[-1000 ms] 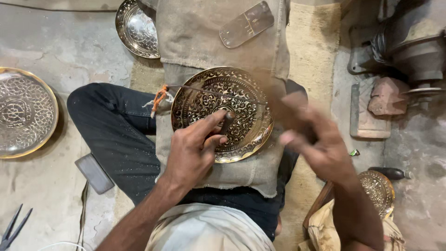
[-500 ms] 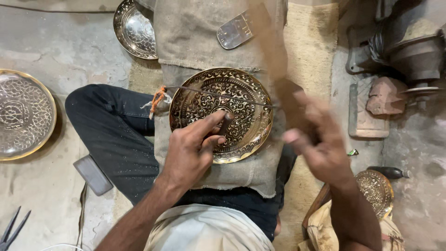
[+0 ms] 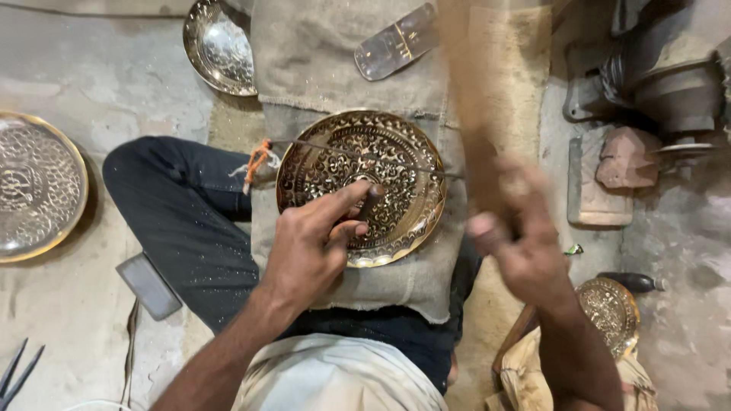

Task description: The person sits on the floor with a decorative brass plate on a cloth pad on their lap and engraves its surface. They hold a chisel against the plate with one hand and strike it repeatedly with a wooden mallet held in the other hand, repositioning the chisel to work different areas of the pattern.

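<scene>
Two hands are at work over your lap: your left hand (image 3: pixel 308 243) pinches a short punch (image 3: pixel 371 202) upright against the brass plate (image 3: pixel 362 186), which lies on burlap (image 3: pixel 335 68) across your thighs, while your right hand (image 3: pixel 514 236) is closed round a blurred wooden mallet (image 3: pixel 472 114). A glancing blow could land on your left fingers or skid the punch across the pattern; the plate looks unclamped. Two other plates (image 3: pixel 34 186) (image 3: pixel 217 46), a small decorated disc (image 3: pixel 613 312) and a flat block (image 3: pixel 148 285) lie on the floor nearby, none obstructing.
</scene>
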